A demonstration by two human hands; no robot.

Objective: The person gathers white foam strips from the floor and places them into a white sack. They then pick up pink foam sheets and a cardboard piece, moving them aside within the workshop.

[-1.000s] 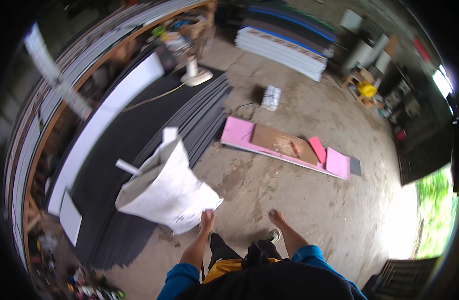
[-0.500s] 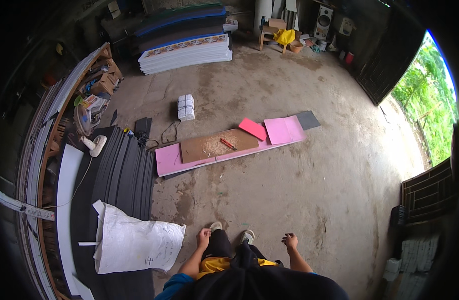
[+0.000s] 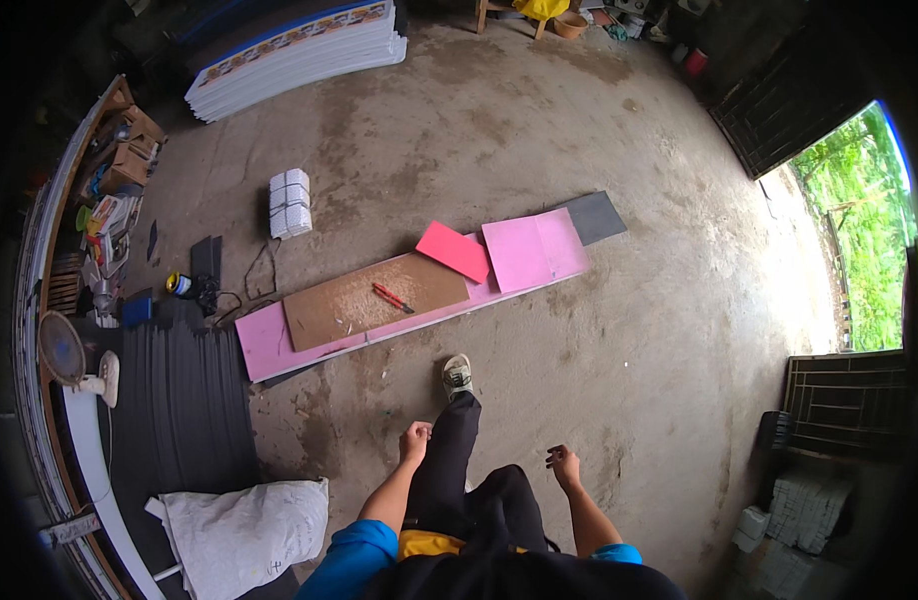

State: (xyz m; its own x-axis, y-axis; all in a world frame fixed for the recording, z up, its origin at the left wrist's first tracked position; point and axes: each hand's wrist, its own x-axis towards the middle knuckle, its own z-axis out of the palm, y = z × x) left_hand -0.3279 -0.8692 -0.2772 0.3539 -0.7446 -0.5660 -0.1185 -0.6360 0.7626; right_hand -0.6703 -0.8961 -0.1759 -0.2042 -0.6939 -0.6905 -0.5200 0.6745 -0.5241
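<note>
My left hand hangs above the concrete floor beside my leg, its fingers curled in and nothing seen in them. On the other side, my right hand is held out, fingers apart and holding nothing. Ahead of both lies a long pink sheet with a brown board on top, strewn with pale shavings. A slim red-and-black tool, its kind unclear, rests on that board. A red panel overlaps the board's far end, beside a pale pink panel.
To the left are stacked dark sheets, a white sack and a fan. A tied white bundle stands beyond the pink sheet. White sheets are piled at the back; a dark gate stands right.
I have stepped forward, one shoe now close to the pink sheet. The boards appear nearer and further left. Both hands stay away from any object.
</note>
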